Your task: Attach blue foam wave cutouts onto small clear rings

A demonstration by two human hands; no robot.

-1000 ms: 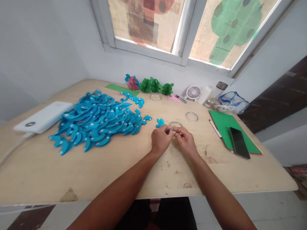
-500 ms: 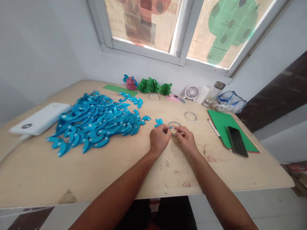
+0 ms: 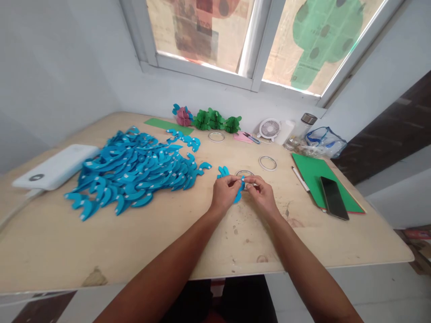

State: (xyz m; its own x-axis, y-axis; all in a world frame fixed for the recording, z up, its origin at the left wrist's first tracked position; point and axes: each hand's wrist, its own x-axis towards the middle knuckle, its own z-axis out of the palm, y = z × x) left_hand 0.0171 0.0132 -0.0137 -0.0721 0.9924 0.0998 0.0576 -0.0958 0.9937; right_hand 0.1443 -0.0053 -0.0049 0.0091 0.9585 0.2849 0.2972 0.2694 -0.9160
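Head view. A curved blue piece (image 3: 238,196) is pinched at its upper end between the left hand (image 3: 224,194) and right hand (image 3: 262,195), which are brought nearly together over the counter (image 3: 215,246). Its long axis is directed toward the front edge, the lower end slanted left. Open wood is seen before the hands; room is bounded leftward by a blue pile (image 3: 144,163), rightward by a green board (image 3: 307,168).

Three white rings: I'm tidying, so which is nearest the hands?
The front ring, partly hidden behind the left hand and right hand. The far ring and right ring lie in full view, farther back.
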